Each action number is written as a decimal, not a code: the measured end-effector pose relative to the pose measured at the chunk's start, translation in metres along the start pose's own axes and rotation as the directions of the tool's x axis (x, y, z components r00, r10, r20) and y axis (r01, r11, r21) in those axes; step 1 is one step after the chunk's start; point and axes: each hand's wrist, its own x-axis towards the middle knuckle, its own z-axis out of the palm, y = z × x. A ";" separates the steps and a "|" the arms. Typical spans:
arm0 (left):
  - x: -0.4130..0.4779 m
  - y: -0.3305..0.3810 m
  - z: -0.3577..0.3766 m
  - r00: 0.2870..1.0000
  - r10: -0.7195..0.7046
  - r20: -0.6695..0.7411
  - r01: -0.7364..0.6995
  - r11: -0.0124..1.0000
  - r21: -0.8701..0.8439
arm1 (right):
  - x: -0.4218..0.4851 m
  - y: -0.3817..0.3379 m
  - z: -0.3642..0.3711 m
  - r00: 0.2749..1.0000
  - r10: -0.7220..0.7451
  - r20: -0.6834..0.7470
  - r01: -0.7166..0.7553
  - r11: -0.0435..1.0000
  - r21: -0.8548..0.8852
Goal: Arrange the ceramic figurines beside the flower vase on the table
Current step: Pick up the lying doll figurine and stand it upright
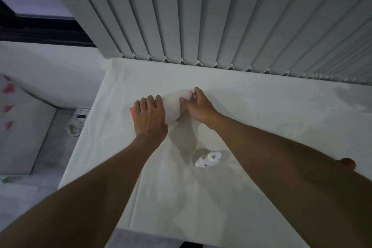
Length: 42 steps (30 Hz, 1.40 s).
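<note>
White and pale against the cloth, the large figurine [174, 106] lies on its side between your hands, its long axis running from near-left to far-right across the tabletop [261, 106]. Your left hand [150, 117] closes its grip over the lower end; your right hand [198, 106] pinches the narrow far end, probably the neck. The spotted figurine [208, 159] sits nearer you, untouched; no vase is visible.
</note>
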 end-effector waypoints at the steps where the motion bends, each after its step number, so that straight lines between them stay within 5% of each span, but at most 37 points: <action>1: 0.002 -0.001 -0.002 1.000 -0.013 0.001 0.013 1.000 -0.024 | 0.002 -0.002 0.003 1.000 -0.010 -0.017 0.011 0.999 0.042; 7: 0.010 -0.015 -0.018 0.973 -0.131 0.192 0.212 0.839 -0.502 | 0.004 -0.024 -0.008 0.988 -0.079 -0.129 0.124 0.912 0.391; 12: 0.009 -0.018 -0.031 0.959 -0.086 0.270 0.266 0.603 -0.753 | -0.016 -0.034 -0.026 0.985 -0.052 0.163 -0.024 0.902 0.432; 15: 0.008 -0.014 -0.037 0.955 -0.024 0.297 0.263 0.532 -0.804 | -0.028 -0.043 -0.026 0.989 -0.117 0.095 0.062 0.890 0.452; 23: 0.009 -0.010 -0.039 0.964 0.021 0.265 0.226 0.461 -0.858 | -0.055 -0.055 -0.004 0.896 -0.372 -0.242 0.409 0.903 0.129; 30: 0.006 -0.039 -0.035 0.931 0.070 0.358 0.303 0.398 -0.866 | -0.053 -0.042 -0.017 0.941 -0.339 0.005 0.335 0.934 0.124; 36: -0.001 -0.045 -0.037 0.918 0.063 0.391 0.354 0.312 -0.882 | -0.051 -0.018 -0.008 0.928 -0.259 0.267 0.284 0.957 -0.062; 42: -0.007 -0.042 -0.037 0.923 0.020 0.385 0.364 0.281 -0.888 | -0.056 -0.016 -0.004 0.931 -0.287 0.224 0.304 0.952 -0.044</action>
